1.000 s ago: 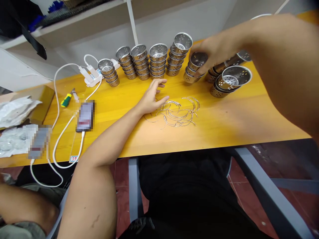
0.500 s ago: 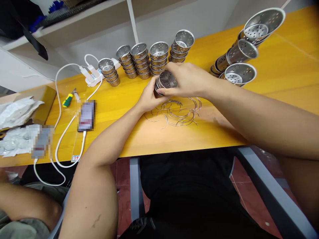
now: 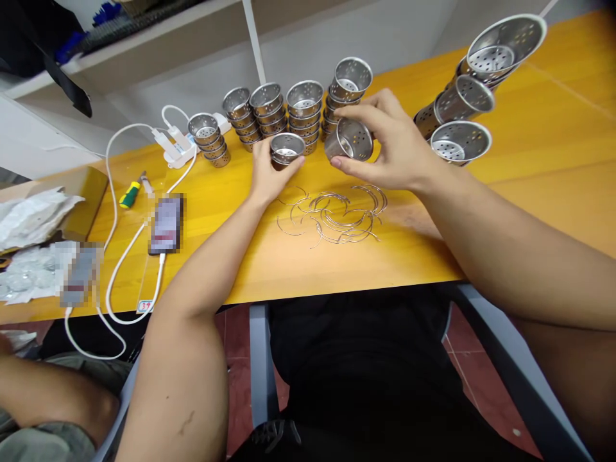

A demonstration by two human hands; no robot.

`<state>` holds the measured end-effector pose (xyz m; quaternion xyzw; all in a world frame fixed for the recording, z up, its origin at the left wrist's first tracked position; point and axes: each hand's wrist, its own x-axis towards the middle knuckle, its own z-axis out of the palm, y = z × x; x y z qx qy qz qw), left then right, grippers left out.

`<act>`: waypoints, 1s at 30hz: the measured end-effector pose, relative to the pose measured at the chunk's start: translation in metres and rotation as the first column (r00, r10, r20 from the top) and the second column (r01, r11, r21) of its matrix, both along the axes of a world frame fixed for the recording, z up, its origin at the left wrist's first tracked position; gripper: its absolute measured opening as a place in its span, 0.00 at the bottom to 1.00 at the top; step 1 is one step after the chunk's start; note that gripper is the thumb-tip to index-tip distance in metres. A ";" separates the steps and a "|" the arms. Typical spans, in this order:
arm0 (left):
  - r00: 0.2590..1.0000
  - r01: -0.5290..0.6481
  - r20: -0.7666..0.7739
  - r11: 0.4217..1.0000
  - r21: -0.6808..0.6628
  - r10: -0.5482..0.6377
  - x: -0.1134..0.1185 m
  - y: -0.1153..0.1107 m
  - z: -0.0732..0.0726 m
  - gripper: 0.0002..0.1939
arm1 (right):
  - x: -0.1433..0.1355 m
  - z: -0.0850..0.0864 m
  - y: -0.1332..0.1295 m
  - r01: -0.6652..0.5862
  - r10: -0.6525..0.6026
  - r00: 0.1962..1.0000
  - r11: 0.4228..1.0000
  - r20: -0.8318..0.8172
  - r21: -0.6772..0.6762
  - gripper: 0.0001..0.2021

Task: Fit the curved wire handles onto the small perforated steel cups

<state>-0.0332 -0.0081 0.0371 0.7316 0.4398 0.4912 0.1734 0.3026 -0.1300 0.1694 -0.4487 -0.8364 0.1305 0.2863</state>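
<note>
My left hand is closed around a perforated metal cup, its open mouth facing up, in front of the row of stacked cups. To its right, my right hand grips a second perforated metal cup by its side, thumb below and fingers above. That cup is tilted, with its mouth turned to the right. The two held cups are apart. Several thin curved metal wires lie loosely on the yellow table below my hands.
Stacks of perforated cups stand along the back, with more cups at the right. On the left are a power strip, white cables, a phone, a green-and-yellow-handled tool and plastic bags. Another person's arm shows at lower left.
The cups, nested together between both hands before, are now separated. My left hand has moved left with one cup, and my right hand has moved right with the other, tilting it.
</note>
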 end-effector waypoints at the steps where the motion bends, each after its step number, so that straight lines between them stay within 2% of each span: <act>1: 0.999 -0.050 0.021 0.998 -0.029 0.050 -0.005 0.003 0.001 0.46 | 0.001 -0.005 0.002 0.005 -0.005 1.000 1.000 0.000 0.001 0.48; 5: 0.988 -0.139 0.049 0.979 -0.150 0.148 -0.011 0.006 -0.002 0.41 | 0.000 -0.030 0.018 -0.047 0.047 0.996 0.999 -0.076 0.010 0.56; 8: 0.990 -0.136 0.022 0.973 -0.187 0.142 -0.011 0.013 -0.017 0.43 | -0.003 -0.040 0.024 -0.097 0.097 0.985 0.995 -0.145 0.008 0.60; 11: 0.997 -0.076 0.023 0.991 -0.112 0.079 -0.016 0.027 -0.037 0.47 | -0.006 -0.039 0.021 -0.096 0.085 0.987 0.993 -0.139 -0.075 0.60; 13: 0.999 -0.051 0.015 0.999 -0.003 0.051 -0.018 0.031 -0.039 0.50 | -0.008 -0.036 0.017 -0.080 0.064 0.989 0.991 -0.137 -0.111 0.60; 15: 0.999 -0.036 -0.009 0.994 0.104 0.037 -0.016 0.025 -0.027 0.52 | -0.009 -0.036 0.015 -0.061 0.044 0.987 0.993 -0.155 -0.105 0.61; 17: 0.998 0.041 -0.054 0.974 0.225 -0.029 -0.006 0.008 -0.007 0.51 | -0.010 -0.037 0.014 -0.039 0.022 0.983 0.995 -0.181 -0.088 0.62; 20: 0.957 0.286 -0.175 0.864 0.415 -0.233 0.018 -0.022 0.015 0.49 | -0.014 -0.039 0.014 -0.006 -0.015 0.975 0.996 -0.222 -0.094 0.63; 21: 0.929 0.365 -0.216 0.843 0.395 -0.301 0.026 -0.030 0.016 0.51 | -0.016 -0.039 0.013 -0.008 -0.016 0.974 0.995 -0.226 -0.104 0.64; 23: 0.886 0.448 -0.265 0.849 0.280 -0.380 0.038 -0.039 0.009 0.58 | -0.022 -0.040 0.010 -0.042 0.015 0.976 0.992 -0.219 -0.119 0.64; 27: 0.879 0.437 -0.284 0.886 0.154 -0.384 0.043 -0.035 -0.011 0.64 | -0.033 -0.040 0.004 -0.149 0.129 0.968 0.986 -0.213 -0.081 0.63; 30: 0.898 0.408 -0.236 0.903 0.136 -0.371 0.038 -0.027 -0.016 0.62 | -0.032 -0.037 0.004 -0.217 0.197 0.950 0.974 -0.244 -0.061 0.66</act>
